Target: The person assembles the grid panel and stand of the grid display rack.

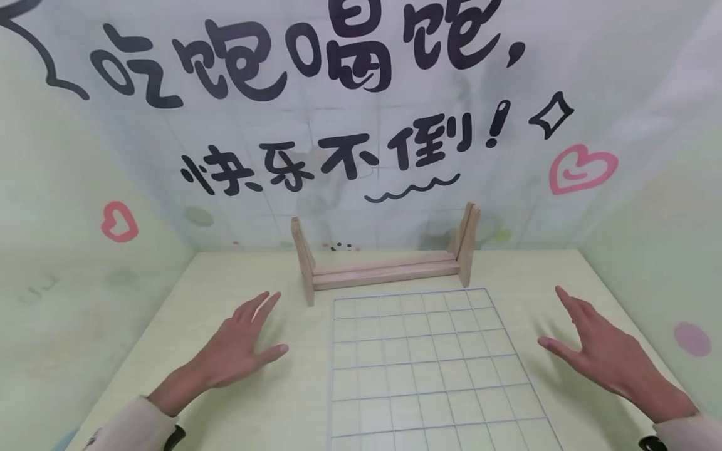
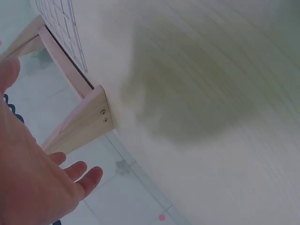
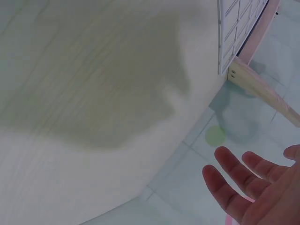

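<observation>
A white wire grid panel (image 1: pixel 417 361) lies flat on the table. Behind its far edge stands a wooden rack (image 1: pixel 389 273) with two upright side pieces joined by rails; screw heads show on its end piece (image 2: pixel 89 119) in the left wrist view. My left hand (image 1: pixel 237 347) hovers over the table left of the grid, fingers extended and thumb apart, holding nothing. On the grid's other side my right hand (image 1: pixel 606 351) is held likewise, with nothing in it. Neither hand touches the grid or the rack.
The pale wooden table (image 1: pixel 225 275) ends at a back wall sheet (image 1: pixel 271 125) printed with dark lettering. Side sheets rise at both edges, with a pink heart (image 1: pixel 583 169) near the right corner and a red heart (image 1: pixel 120 222) at the left.
</observation>
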`<state>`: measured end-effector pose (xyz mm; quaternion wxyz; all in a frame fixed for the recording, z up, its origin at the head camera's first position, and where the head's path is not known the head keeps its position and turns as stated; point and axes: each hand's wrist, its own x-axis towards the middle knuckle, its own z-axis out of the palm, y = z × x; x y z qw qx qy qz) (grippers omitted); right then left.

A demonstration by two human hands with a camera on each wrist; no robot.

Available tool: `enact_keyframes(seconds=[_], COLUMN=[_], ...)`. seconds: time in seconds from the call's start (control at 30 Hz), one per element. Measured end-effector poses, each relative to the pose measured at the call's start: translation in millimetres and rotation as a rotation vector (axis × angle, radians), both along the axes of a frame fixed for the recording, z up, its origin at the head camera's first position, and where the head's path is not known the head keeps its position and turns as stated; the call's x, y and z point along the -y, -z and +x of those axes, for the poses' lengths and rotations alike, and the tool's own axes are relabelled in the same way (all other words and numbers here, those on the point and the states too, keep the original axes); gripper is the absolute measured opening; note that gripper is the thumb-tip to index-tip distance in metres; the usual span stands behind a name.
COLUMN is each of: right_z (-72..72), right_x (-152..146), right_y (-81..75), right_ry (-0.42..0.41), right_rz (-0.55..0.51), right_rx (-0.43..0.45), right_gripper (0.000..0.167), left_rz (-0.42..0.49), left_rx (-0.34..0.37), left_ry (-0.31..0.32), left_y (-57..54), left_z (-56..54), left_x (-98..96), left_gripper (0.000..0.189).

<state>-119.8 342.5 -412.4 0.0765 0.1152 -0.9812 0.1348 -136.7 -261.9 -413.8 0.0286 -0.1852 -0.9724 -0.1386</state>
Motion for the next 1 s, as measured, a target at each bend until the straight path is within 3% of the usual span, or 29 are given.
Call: enact_keyframes(seconds=[0.13,0.33,0.57,0.73,1.0], right_z=[0.2,1.3,0.3,-2.1,-5.9], right_x=[5.3,11.4,17.3,24.5,36.6], right_y=[-1.0,0.6,1.5,7.6,20.5], right_ry=[-0.001,0.004,0.001,0.012,0.019], right_rz=[-0.043,-0.085,-0.141,-0.19,-0.174], right_rx=[0.061,0.13,0.207,0.311,0.417], right_gripper=[0.093,0.09,0.088,0.086,0.084], left_rz=[0.103,0.304,0.457,0.575,0.743], left_rx=[0.088,0.281,0.482,0.624,0.756], left_ry=[-0.052,-0.102,-0.183,-0.265,-0.379], left_y=[-1.6,-7.2,-1.1,1.7,7.7], left_z=[5.5,10.7,11.5,15.8,20.8], left_x=[-10.5,-24.0,-39.5,-47.8,-58.4], left_gripper=[0.09,0.093,0.094,0.09,0.08])
